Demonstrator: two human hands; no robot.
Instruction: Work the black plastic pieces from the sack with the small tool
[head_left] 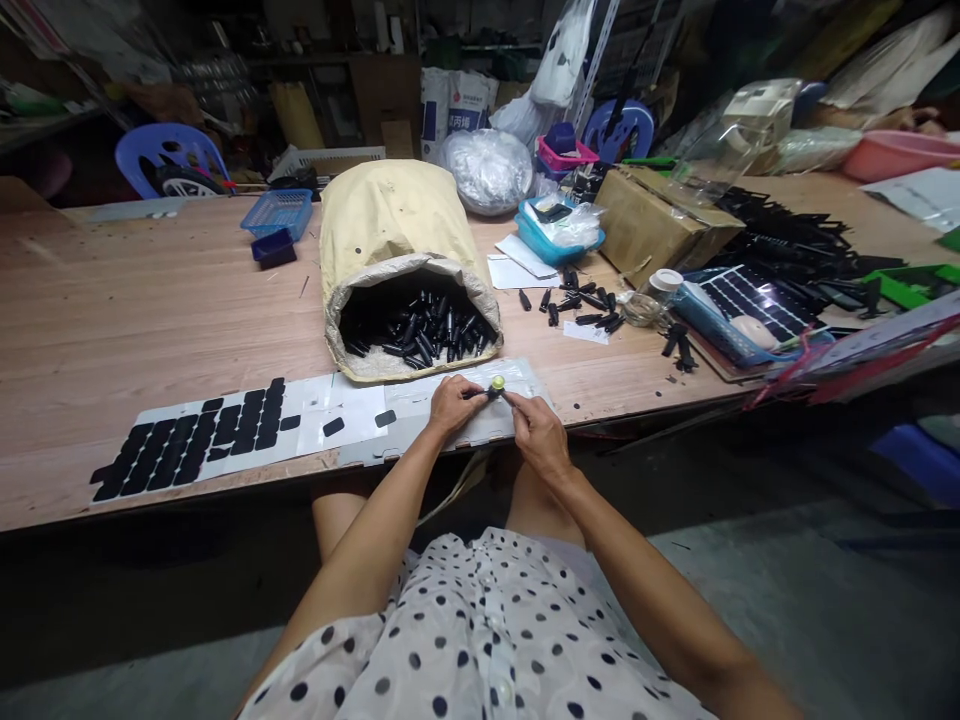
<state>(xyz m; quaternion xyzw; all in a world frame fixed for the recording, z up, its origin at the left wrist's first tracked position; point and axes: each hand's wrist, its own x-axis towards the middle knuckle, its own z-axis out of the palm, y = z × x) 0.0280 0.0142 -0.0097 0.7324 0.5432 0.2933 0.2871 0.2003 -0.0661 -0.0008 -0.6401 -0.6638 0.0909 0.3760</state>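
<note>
Centrally, your two hands, raised over the table's near edge. Left hand (454, 405): thumb and fingers pinched on one end of a black piece (493, 393), apparently to steady it. Right hand (541, 432): fingers curled, tips meeting the piece from the other side; whether they grip or only press, you cannot tell from this view. Between the fingertips, one yellow-green disc (498, 382), facing up at you.

Beneath, a pale board (409, 430), perhaps laid to give you a clean rest. To your left, black pads (172, 445), mostly in rows on a white sheet, two lying apart nearer your hand.

Directly ahead, one yellow sack (397, 215) on its side, mouth turned your way, presumably for easy reach; black parts (442, 325) inside. Right of it, more loose parts (589, 298), a carton (660, 225) and a filled blue basket (559, 225).

Surface: one long wood-toned table (262, 300), with marks and specks. Room: dim and crowded; blue chairs (169, 150) across the table, a pink basin (900, 155) far right, grey floor (787, 540) below.
</note>
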